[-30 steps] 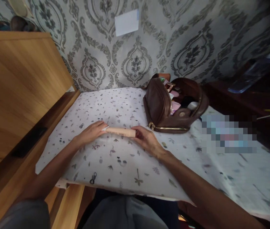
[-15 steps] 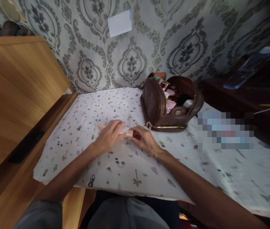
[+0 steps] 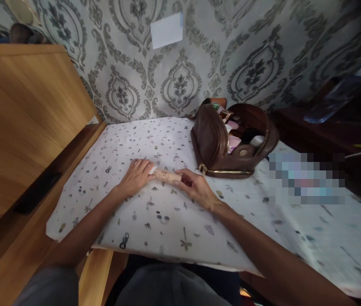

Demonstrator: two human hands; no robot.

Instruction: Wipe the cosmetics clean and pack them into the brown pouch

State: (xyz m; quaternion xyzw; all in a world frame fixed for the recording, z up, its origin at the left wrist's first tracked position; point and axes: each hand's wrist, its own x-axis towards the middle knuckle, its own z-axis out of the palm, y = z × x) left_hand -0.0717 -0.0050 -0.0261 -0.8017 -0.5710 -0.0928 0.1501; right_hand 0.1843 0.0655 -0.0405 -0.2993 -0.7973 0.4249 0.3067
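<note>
A slim peach-beige cosmetic tube (image 3: 167, 176) with small print lies nearly level between my two hands, just over the patterned cloth. My right hand (image 3: 197, 187) pinches its right end between thumb and fingers. At the other end my left hand (image 3: 137, 176) is closed, knuckles up, around a white part that shows beside its fingertips. Whether that white part is a cap or a separate piece I cannot tell. Behind and right of my right hand stands an open brown leather cosmetic bag (image 3: 210, 138).
Pink and white items (image 3: 234, 143) fill the bag. White cloth with small prints (image 3: 167, 233) covers the table. A wooden cabinet (image 3: 30, 106) rises at the left, patterned wallpaper (image 3: 180, 85) behind. A clear bottle (image 3: 339, 95) is at the far right, above a blurred-out patch.
My left hand has shifted left along the tube, uncovering its printed middle and the white part. My right hand still grips the right end. The view has turned slightly.
</note>
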